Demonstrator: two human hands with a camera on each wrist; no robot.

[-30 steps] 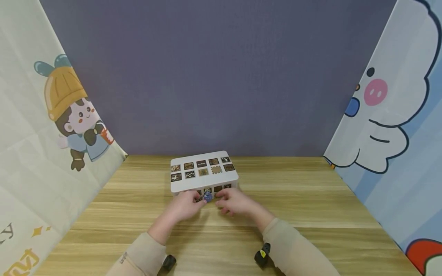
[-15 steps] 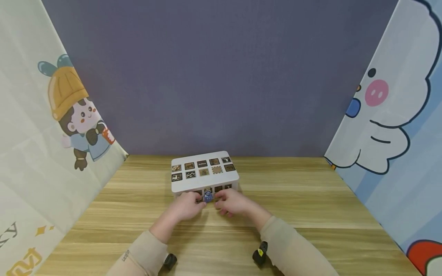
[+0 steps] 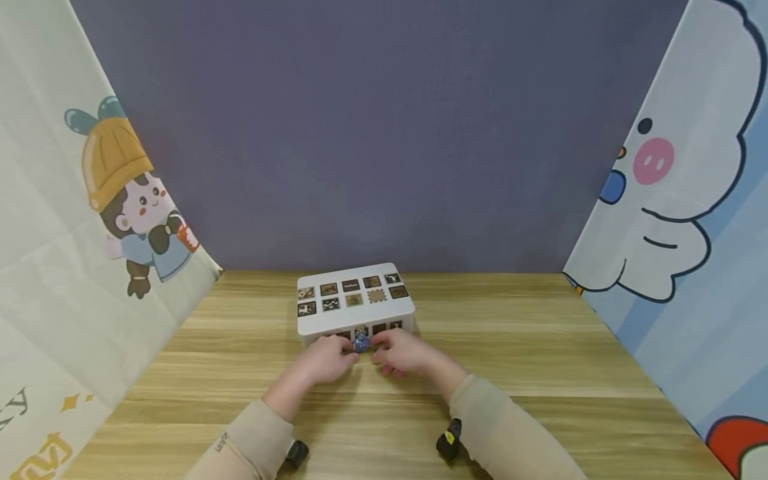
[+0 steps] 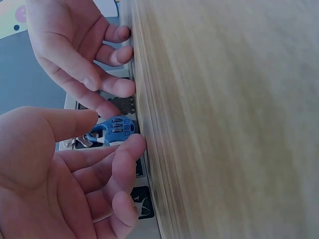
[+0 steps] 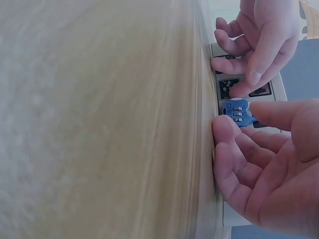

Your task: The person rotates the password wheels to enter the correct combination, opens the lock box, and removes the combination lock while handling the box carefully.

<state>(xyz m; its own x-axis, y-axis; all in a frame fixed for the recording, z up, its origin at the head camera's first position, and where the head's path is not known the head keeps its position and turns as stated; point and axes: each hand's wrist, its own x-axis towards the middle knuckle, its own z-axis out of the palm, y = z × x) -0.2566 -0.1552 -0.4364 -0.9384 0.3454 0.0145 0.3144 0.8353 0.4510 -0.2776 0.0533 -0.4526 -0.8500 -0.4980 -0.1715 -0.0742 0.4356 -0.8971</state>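
A small blue combination padlock [image 4: 118,128] with three number dials hangs at the front clasp of a white box [image 3: 355,319] printed with brown and black square pictures. My left hand [image 3: 327,359] holds the padlock at its left side with its fingertips. From the right, my right hand [image 3: 403,352] touches the padlock's other side with its index fingertip, its remaining fingers loosely bent. In the right wrist view the dials face the camera between the fingers of both hands. The fingertips partly hide the shackle and the clasp.
The box stands on a wood-grain table [image 3: 510,347] near a plain dark back panel [image 3: 384,133]. Cloths with cartoon prints flank the table at left and right. A black wrist camera [image 3: 449,441] sits beneath the right sleeve.
My right hand has shifted slightly left, bringing its index fingertip against the padlock. The left hand has hardly moved, and the box stays in place.
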